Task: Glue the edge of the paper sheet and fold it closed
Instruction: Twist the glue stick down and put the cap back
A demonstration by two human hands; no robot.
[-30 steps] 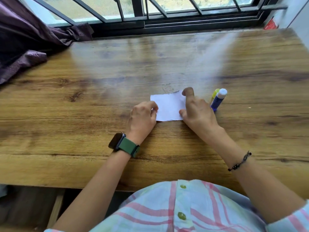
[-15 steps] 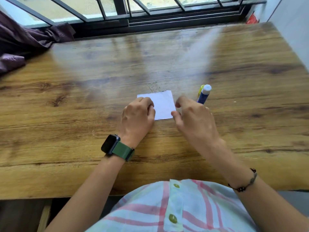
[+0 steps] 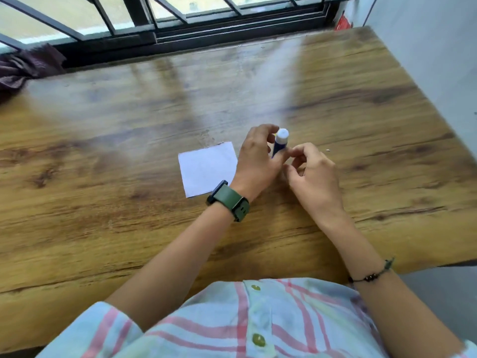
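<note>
We see 2 bare hands close together over a wooden table (image 3: 103, 202). The left hand (image 3: 255, 161) grips a blue glue stick (image 3: 278, 144), white tip upward. The right hand (image 3: 313, 174) sits just beside it, fingers curled; we cannot tell whether it holds anything. The folded white paper (image 3: 207, 167) lies flat, just left of the left hand.

Dark smartwatch on olive-green rubber strap (image 3: 229, 200) is worn on the left wrist; strap buckle with two holes is seen at its 4 o'clock end. Thin dark beaded cord bracelet (image 3: 371, 276) with a small greenish charm is worn on the right forearm. Pale blue short-sleeved shirt (image 3: 258, 319) with pink-red plaid stripes is worn, fastened by yellow-green round buttons (image 3: 258, 339) down the placket. Both forearms are left bare.
</note>
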